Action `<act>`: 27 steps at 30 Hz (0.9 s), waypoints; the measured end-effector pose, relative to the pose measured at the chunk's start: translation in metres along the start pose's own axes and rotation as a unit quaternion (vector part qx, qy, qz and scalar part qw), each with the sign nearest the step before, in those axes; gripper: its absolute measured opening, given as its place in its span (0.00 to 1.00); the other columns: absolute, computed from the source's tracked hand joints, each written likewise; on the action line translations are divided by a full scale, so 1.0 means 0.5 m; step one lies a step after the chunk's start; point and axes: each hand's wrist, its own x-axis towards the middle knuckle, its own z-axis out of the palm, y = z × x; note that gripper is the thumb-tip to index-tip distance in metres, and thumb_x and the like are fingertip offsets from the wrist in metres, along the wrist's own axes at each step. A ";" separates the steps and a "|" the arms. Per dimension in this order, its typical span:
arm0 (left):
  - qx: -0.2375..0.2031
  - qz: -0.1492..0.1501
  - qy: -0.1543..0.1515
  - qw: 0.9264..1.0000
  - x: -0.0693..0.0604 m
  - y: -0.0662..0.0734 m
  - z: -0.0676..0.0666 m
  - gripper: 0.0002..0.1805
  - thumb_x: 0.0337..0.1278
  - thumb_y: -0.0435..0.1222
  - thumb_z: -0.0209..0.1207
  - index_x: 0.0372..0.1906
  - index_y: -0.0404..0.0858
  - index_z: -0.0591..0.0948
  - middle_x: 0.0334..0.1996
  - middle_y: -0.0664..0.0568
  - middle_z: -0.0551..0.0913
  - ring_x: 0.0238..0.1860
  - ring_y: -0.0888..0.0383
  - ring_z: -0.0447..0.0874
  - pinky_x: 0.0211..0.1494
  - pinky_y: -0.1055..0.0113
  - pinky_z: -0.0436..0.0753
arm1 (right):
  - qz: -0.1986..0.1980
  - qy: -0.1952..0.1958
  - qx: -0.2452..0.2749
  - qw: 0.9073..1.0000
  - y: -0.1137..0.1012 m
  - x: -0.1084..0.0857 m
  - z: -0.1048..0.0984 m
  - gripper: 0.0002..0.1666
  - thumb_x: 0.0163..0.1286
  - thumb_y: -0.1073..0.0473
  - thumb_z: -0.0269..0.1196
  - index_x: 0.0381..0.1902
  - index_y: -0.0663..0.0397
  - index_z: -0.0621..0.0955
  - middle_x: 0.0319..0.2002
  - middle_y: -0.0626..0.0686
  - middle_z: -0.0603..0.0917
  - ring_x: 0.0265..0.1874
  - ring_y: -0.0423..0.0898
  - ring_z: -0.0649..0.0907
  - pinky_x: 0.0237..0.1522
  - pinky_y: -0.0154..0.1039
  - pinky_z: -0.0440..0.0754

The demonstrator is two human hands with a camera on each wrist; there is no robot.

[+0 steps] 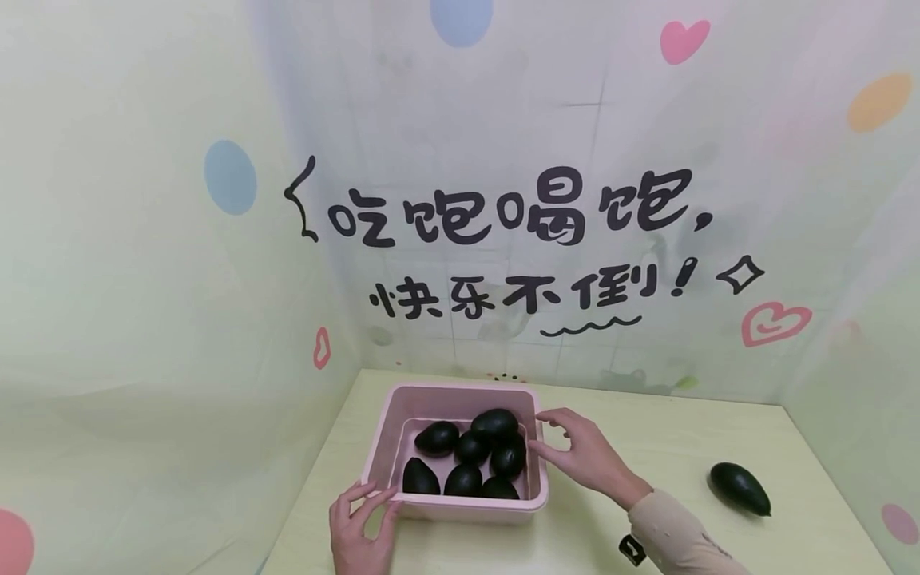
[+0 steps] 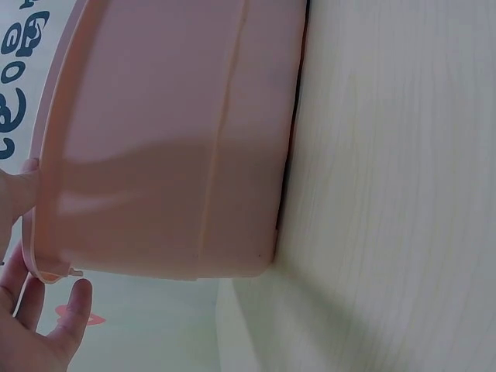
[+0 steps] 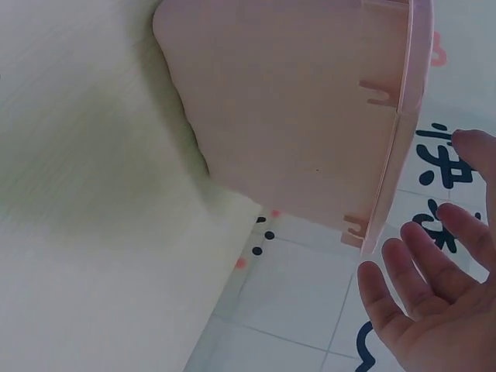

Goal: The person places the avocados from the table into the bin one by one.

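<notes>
A pink plastic bin [image 1: 467,511] stands on the table, with several dark green avocados [image 1: 436,438] lying inside. At its front left corner, my left hand [image 1: 362,531] grips the rim between thumb and fingers. In the left wrist view, the thumb of this hand [image 2: 35,333] lies at the rim and the fingers reach round the corner. My right hand [image 1: 585,451] is beside the right rim, fingers spread and slightly bent. The right wrist view shows that hand [image 3: 430,302] holding nothing, a small gap between its fingertips and the bin [image 3: 287,116].
One more avocado [image 1: 740,489] lies by itself on the right part of the pale wooden table [image 1: 668,447]. Behind the table hangs a printed backdrop [image 1: 503,120] with black lettering, and its sides enclose the table left and right.
</notes>
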 end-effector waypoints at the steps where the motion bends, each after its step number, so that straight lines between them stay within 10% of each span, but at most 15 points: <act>1: -0.002 -0.004 -0.002 1.000 -0.001 0.001 0.000 0.16 0.34 0.24 0.78 0.35 0.39 0.93 0.45 0.39 0.84 0.65 0.70 0.70 0.68 0.81 0.63 | 0.002 0.000 0.000 1.000 0.002 -0.001 0.001 0.30 0.70 0.45 0.74 0.63 0.54 0.84 0.57 0.50 0.89 0.56 0.49 0.86 0.54 0.48 0.87; 27: -0.005 -0.010 -0.004 1.000 -0.005 0.000 -0.001 0.17 0.34 0.24 0.79 0.35 0.39 0.92 0.45 0.38 0.85 0.65 0.68 0.71 0.69 0.80 0.63 | 0.024 0.041 0.006 0.999 0.039 -0.030 0.009 0.25 0.70 0.50 0.74 0.61 0.53 0.85 0.57 0.52 0.89 0.55 0.54 0.87 0.52 0.51 0.88</act>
